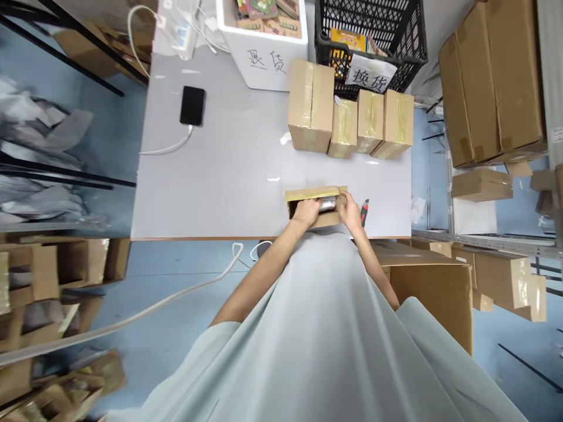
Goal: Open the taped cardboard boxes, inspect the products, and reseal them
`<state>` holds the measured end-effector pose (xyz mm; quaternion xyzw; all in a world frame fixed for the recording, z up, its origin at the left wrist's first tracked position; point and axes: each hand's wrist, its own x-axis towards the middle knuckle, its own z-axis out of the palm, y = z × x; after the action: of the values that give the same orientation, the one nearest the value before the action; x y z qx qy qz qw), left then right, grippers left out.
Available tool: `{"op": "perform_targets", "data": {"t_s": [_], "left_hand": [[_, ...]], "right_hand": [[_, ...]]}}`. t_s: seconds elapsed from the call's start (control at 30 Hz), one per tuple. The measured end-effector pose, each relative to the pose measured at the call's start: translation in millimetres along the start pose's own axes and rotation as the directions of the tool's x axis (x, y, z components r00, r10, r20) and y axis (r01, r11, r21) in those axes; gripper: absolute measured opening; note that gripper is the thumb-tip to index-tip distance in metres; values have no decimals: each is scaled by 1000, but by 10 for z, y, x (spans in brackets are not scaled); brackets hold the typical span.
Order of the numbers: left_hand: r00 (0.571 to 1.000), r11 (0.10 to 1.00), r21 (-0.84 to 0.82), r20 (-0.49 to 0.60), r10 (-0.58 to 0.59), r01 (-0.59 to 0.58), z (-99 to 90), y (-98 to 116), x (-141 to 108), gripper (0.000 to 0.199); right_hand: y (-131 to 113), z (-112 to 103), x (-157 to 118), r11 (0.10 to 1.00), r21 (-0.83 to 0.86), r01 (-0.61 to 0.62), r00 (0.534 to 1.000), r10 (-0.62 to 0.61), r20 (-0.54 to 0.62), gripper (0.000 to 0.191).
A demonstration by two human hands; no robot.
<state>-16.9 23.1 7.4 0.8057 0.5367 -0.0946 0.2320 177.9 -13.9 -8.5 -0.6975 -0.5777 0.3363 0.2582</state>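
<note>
An open cardboard box [308, 193] with yellow tape along its far flap lies at the table's front edge. My left hand [309, 212] reaches into it with curled fingers; the fingertips are hidden. Just right of those fingers a shiny silver-grey item [328, 204] shows inside; its kind cannot be made out. At the box's right end my right hand [349, 212] is closed on the cardboard flap, thumb and fingers around its edge. Beside my right hand a red and black box cutter [365, 212] rests on the table.
Several taped cartons [310, 105] stand behind the box. Further back are a white bin [272, 61] and a black crate [373, 23], both holding colourful packs. A phone [192, 106] lies on the left with its cable. A big open carton [431, 299] sits below the table's right end.
</note>
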Motion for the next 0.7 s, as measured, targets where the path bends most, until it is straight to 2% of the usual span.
{"op": "perform_targets", "data": {"t_s": [0.23,0.43,0.6,0.63,0.7], "left_hand": [[1000,999,-39,-6,-15,15,6,-53,7,38],[998,997,-73,-61,-6,2,-113,-46,-50,28],[978,990,-122,-204,40,-66,-283,-176,-497,35],[963,982,-165,-267,46,-92,-325,-227,-612,35],[900,927,-332,-436,13,-174,-427,-342,-831,35]], "right_hand": [[-14,58,8,1000,-31,-4,1000,4,-15,61],[-64,69,16,1000,-8,6,997,-7,-79,59],[-84,65,17,996,90,-14,990,27,-140,60],[-98,61,12,993,120,-15,989,32,-144,59],[-148,39,-5,987,162,-11,987,36,-154,55]]}}
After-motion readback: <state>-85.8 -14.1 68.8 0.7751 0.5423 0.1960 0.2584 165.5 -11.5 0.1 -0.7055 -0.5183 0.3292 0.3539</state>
